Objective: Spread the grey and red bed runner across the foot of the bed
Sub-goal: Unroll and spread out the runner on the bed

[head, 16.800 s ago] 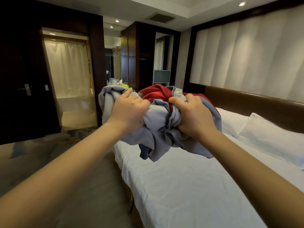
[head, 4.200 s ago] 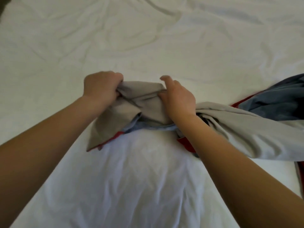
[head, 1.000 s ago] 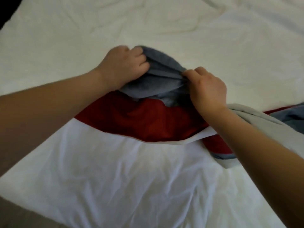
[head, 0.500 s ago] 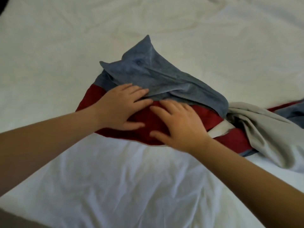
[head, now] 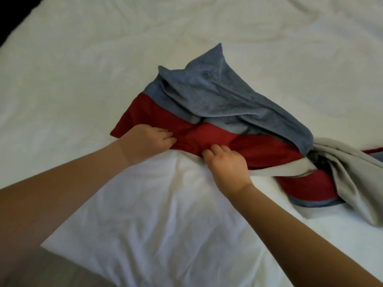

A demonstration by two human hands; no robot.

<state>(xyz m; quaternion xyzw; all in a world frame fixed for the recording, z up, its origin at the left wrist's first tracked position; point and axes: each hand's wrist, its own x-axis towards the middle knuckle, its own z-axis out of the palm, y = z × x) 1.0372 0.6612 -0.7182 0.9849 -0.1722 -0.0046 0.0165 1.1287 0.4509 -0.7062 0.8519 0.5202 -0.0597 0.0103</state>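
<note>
Gripping one bed runner — two hands, left, right; one bed

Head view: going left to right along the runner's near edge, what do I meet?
In order: left hand → right hand, both gripping the bed runner at its red band → twisted light grey bunch of the same runner.

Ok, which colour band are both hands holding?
The red band, its near edge gripped by left hand and right hand; blue-grey fold lies behind, pale grey part trails right.
</note>
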